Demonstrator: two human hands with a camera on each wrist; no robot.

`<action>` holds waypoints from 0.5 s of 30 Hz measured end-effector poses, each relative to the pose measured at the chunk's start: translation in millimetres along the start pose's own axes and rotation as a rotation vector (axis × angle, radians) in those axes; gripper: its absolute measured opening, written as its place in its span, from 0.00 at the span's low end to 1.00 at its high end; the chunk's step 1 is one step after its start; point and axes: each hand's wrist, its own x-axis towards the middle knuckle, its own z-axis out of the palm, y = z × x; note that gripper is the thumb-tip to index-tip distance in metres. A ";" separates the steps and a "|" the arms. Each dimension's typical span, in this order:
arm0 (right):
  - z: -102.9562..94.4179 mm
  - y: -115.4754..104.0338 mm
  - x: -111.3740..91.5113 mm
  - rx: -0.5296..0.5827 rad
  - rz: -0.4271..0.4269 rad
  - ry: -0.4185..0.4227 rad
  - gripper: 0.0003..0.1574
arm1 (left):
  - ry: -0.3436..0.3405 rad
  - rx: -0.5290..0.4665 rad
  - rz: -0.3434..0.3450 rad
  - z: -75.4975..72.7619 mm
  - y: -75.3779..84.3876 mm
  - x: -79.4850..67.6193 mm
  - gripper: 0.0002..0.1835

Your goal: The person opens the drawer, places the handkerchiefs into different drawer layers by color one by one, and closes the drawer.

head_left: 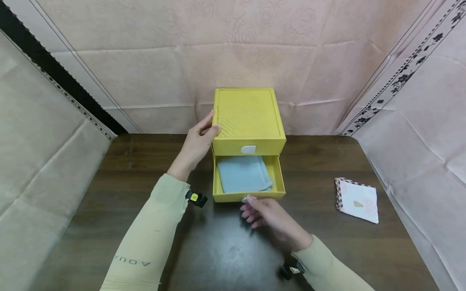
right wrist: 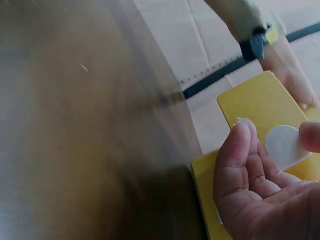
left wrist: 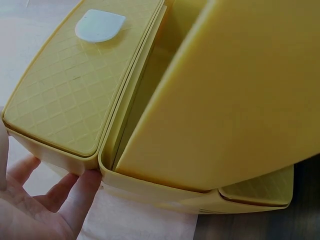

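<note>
A small yellow drawer cabinet stands on the table with one lower drawer pulled out. A folded light-blue cloth lies inside that drawer. My left hand rests against the cabinet's left side; in the left wrist view its fingers touch that side near the edge. At the drawer's front my right hand has its thumb by the white knob, fingers loosely bent below. The right wrist view shows a white knob between thumb and fingers; contact there is unclear.
A folded white cloth with a checked edge lies at the right on the dark wooden table. The cabinet's back is near pale fabric that hangs behind the table. More fabric hangs at both sides.
</note>
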 end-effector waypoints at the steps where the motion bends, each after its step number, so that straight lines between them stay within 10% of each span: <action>1: -0.9 -2.4 4.6 -0.003 -0.007 0.015 0.45 | 0.002 0.003 -0.001 0.1 0.2 -0.1 0.31; 15: -10.6 -39.2 63.4 0.017 -0.010 0.163 0.40 | 0.002 0.010 0.006 -1.3 0.8 -1.0 0.31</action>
